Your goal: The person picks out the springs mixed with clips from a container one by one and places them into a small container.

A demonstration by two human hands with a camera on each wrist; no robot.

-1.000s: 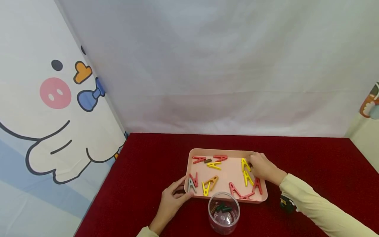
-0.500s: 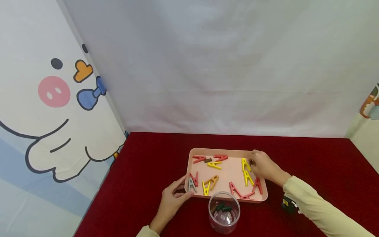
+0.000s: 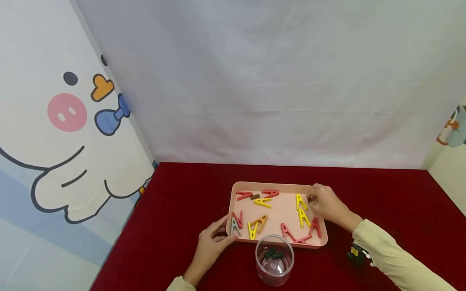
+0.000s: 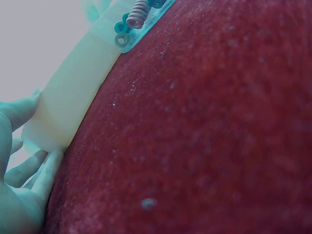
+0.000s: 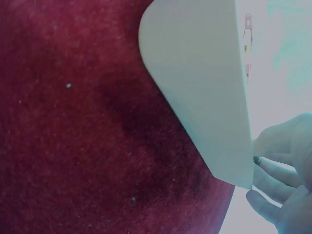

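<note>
The right hand (image 3: 325,205) is pinching a small dark spring (image 3: 309,199) in a narrow fingertip grip above the pink plastic tray's (image 3: 279,187) far right corner; its axis is too small to tell. Just left of the grip, two yellow clothespins (image 3: 302,210) are lying lengthwise, pointing away. The left hand (image 3: 212,246) is holding the tray's near-left corner on the red felt tabletop (image 3: 182,202). A clear round jar (image 3: 274,261) is holding coiled springs.

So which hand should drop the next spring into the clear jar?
Probably the right hand: it already pinches a small dark spring over the pink tray. The left hand grips the tray's near-left corner, steadying it beside the clear jar.
</note>
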